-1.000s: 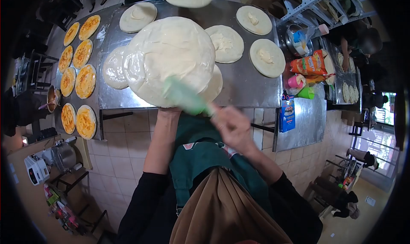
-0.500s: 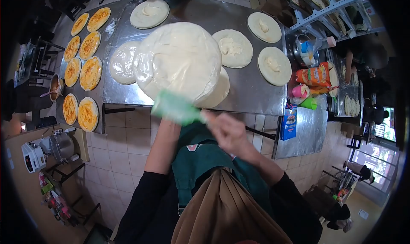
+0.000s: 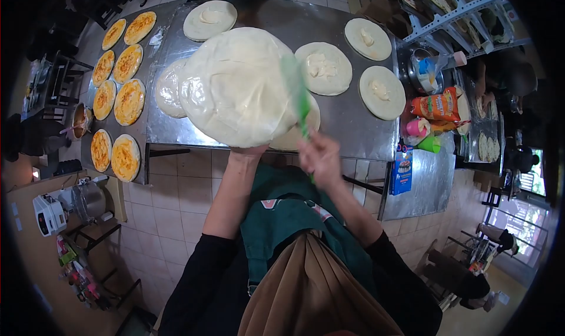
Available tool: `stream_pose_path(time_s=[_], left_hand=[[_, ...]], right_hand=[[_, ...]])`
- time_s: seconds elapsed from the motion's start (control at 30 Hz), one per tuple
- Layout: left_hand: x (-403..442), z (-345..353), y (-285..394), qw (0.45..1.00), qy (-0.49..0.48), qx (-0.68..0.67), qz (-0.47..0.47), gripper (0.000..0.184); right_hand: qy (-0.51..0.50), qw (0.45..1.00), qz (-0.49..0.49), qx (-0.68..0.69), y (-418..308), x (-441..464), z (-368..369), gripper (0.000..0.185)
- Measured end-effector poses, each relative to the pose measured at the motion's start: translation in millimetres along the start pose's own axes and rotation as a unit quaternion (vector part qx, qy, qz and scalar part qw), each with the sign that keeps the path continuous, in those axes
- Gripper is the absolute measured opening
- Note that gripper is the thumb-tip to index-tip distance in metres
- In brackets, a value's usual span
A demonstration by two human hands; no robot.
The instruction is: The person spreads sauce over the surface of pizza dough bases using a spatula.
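Note:
Above the near edge of the table, a large round of pale, glossy dough (image 3: pixel 238 89) is held up from beneath by my left hand (image 3: pixel 249 150). The dough hides most of that hand, its fingers included. My right hand (image 3: pixel 321 160) is closed round the handle of a green spatula (image 3: pixel 299 95). Its blade, smeared by motion, is at the right rim of the dough. Partly covered by the raised dough, a shiny round (image 3: pixel 169 92) lies to the left and another pale round (image 3: pixel 307 117) lies to the right.
The metal table (image 3: pixel 268 15) bears several pale rounds with creamy dabs, such as one dough round (image 3: pixel 323 77). Orange-topped rounds (image 3: pixel 129 100) lie on the left table. At right stand an orange packet (image 3: pixel 435 107), a blue box (image 3: pixel 402 170) and a metal bowl (image 3: pixel 421 71).
The green spatula has swung from the near side of the dough to its right rim, now pointing away from me. My left hand still supports the dough.

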State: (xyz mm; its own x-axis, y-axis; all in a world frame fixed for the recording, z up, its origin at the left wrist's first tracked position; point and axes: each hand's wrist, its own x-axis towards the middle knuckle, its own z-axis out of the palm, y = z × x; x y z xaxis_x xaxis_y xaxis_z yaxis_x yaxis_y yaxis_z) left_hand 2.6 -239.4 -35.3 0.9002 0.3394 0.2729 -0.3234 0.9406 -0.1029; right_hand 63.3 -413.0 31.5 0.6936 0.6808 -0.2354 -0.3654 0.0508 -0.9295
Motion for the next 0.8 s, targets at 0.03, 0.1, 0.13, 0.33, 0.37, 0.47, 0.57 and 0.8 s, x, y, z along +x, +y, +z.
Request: stream_pose_path(time_s=[0.03, 0.1, 0.13, 0.33, 0.37, 0.47, 0.57, 0.8], left_hand=[[1, 2, 0, 1.0, -0.004, -0.018, -0.007, 0.072], [-1, 8, 4, 0.994, -0.005, -0.098, -0.045, 0.072], [-5, 12, 12, 0.976, 0.023, -0.199, -0.085, 0.072], [-14, -40, 5, 0.998, -0.069, -0.01, 0.003, 0.07], [-14, -38, 5, 0.997, -0.07, 0.013, 0.003, 0.069], [-18, -25, 3, 0.994, -0.069, 0.081, -0.005, 0.068], [-13, -14, -3, 0.994, -0.084, 0.069, -0.02, 0.064], [-48, -36, 5, 0.999, -0.001, 0.042, 0.016, 0.062]], right_hand=[[0.019, 0.999, 0.006, 0.051, -13, 11, -5, 0.037], [0.009, 0.996, -0.08, -0.045, -35, 15, -24, 0.035], [0.031, 0.978, -0.141, -0.15, -41, 14, -30, 0.036], [-0.067, 0.864, -0.245, -0.435, -14, -48, 1, 0.039], [-0.099, 0.869, -0.229, -0.427, -16, -53, 5, 0.037], [0.006, 0.893, -0.226, -0.388, -41, -22, -13, 0.036], [0.074, 0.905, -0.187, -0.374, -67, 15, -27, 0.031], [-0.135, 0.885, -0.166, -0.413, -40, -40, -8, 0.04]])
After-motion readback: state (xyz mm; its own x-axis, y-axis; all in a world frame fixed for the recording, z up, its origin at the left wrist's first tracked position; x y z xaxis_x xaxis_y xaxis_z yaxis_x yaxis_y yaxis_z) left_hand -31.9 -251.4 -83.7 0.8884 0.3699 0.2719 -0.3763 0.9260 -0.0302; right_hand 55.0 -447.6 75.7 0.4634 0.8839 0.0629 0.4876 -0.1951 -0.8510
